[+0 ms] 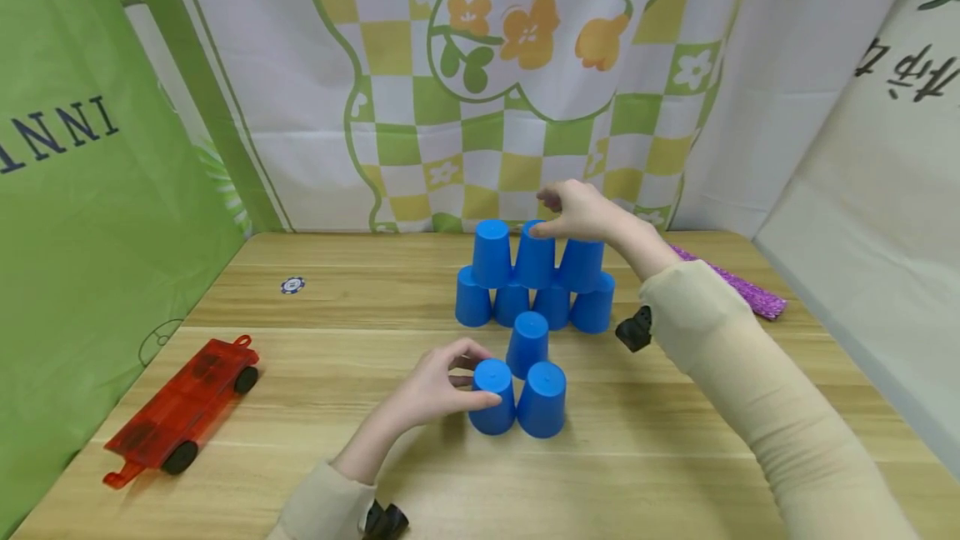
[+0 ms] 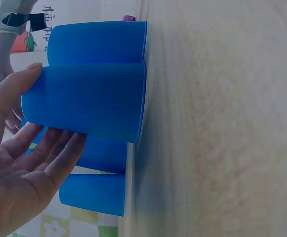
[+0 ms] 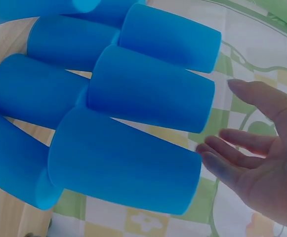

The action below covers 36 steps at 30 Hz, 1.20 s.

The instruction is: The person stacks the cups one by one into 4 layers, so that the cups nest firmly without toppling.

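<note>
My left hand [image 1: 435, 386] holds an upside-down blue cup [image 1: 495, 419], thumb on the near side and fingers on the far side. In the left wrist view that cup [image 2: 91, 101] stands with its rim at the tabletop. A second cup [image 1: 543, 407] sits to its right, and a third [image 1: 528, 348] stands just behind the pair. Farther back, a row of several upside-down cups [image 1: 474, 298] carries three more cups [image 1: 492, 257] on top. My right hand [image 1: 581, 211] hovers over this upper row with fingers loosely bent; the right wrist view shows nothing between thumb and fingers.
A red see-through toy wagon [image 1: 183, 407] with black wheels lies at the left. Behind it is a small poker chip [image 1: 292, 285]. A glittery purple strip [image 1: 738, 286] lies at the back right, partly behind my right arm. A patterned curtain [image 1: 405, 140] closes off the back.
</note>
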{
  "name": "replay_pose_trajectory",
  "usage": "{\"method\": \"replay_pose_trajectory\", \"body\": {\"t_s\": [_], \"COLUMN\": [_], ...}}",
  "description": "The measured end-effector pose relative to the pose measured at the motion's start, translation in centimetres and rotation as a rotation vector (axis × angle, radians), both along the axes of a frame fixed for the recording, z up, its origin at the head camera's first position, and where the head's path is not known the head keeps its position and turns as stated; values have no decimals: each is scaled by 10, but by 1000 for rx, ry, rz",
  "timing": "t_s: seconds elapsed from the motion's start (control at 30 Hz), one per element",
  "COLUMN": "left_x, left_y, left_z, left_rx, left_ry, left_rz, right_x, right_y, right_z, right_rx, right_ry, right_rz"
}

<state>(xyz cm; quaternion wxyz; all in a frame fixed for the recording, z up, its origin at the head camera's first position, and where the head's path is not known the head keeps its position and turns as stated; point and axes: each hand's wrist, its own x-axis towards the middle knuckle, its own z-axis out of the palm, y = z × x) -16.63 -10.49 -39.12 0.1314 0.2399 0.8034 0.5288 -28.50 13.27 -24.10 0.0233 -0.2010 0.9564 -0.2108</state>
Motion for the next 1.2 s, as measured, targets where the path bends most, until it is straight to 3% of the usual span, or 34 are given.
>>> {"method": "replay_pose_trajectory", "body": {"t_s": [0.27, 0.43, 0.63, 0.93, 1.2], "left_x": [0, -1, -1, 0, 1], "left_y": [0, 0, -1, 0, 0], "left_z": [-1, -1, -1, -1, 0], "left_rx": [-1, -1, -2, -7, -9], "left_ry": [11, 18, 17, 15, 18], "left_rz": [-2, -6, -9, -2, 0], "right_x": [16, 29, 45, 67, 82], "right_y": [13, 27, 38, 54, 68], "right_z": [10, 5, -1, -22, -48], "right_rx": [-133, -260, -307, -338, -443], "right_ry": [78, 114, 152, 132, 21], "right_rz": [-21, -19, -21, -5, -7]}}
